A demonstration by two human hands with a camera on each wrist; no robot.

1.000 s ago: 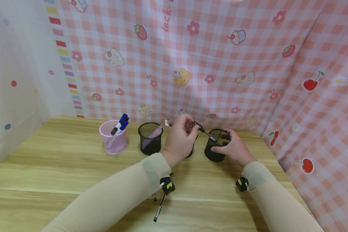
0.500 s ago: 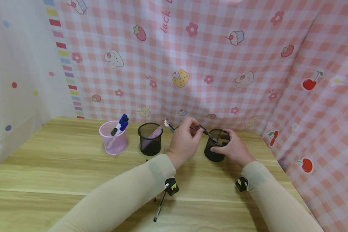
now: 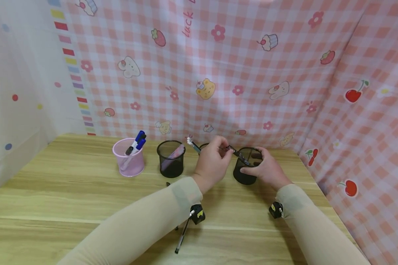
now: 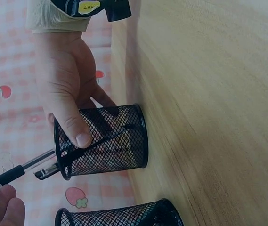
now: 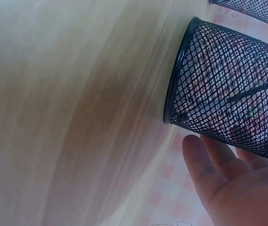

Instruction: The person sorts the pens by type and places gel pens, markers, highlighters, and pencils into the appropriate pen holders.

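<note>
My left hand [image 3: 213,158] pinches a gel pen [image 4: 12,175] with a black grip. The pen's clear barrel slants into the mouth of the rightmost black mesh pen holder [image 3: 244,175]. Around that holder curls my right hand [image 3: 268,167], thumb on the near side and fingers on the far side. Inside the mesh, another pen [image 4: 47,171] leans with its capped end poking past the rim in the left wrist view. The right wrist view shows the holder's mesh wall [image 5: 228,84] and dark base ring beside the right fingers [image 5: 204,165].
Left of my hands stand a pink cup [image 3: 131,167] with several markers and a black mesh cup [image 3: 171,168] holding a pinkish-purple item. Another black cup, partly hidden by my left hand, holds a pen with a white topper [image 3: 189,141]. A pen [image 3: 182,237] lies near my left sleeve.
My left hand has moved slightly right and down, bringing the pen farther into the holder's mouth. The right hand stays on the holder.
</note>
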